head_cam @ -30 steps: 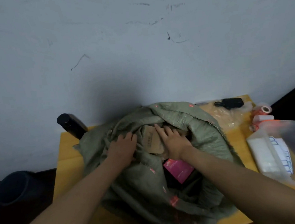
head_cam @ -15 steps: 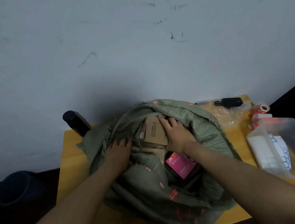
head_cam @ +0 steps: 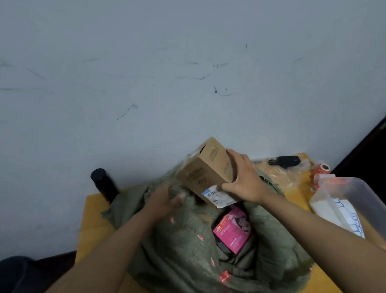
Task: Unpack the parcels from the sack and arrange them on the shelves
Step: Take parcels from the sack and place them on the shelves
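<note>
Cardboard parcel [head_cam: 206, 168] is clear of the sack [head_cam: 183, 244] mid-frame, right hand [head_cam: 245, 179] fingers wrapped round its side. Left hand [head_cam: 166, 199] is blurry, fingers seem to clutch the sack cloth, so I'd pin it down and support the box underneath.

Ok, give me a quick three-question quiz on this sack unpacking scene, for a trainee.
1. True or false: the right hand holds the cardboard box above the sack.
2. Which parcel shows in the sack's mouth? A) pink packet B) blue tin C) white envelope
3. What does the left hand grip?

Key: 1 true. 2 A. 3 The sack's edge, though motion blur hides the fingers.
</note>
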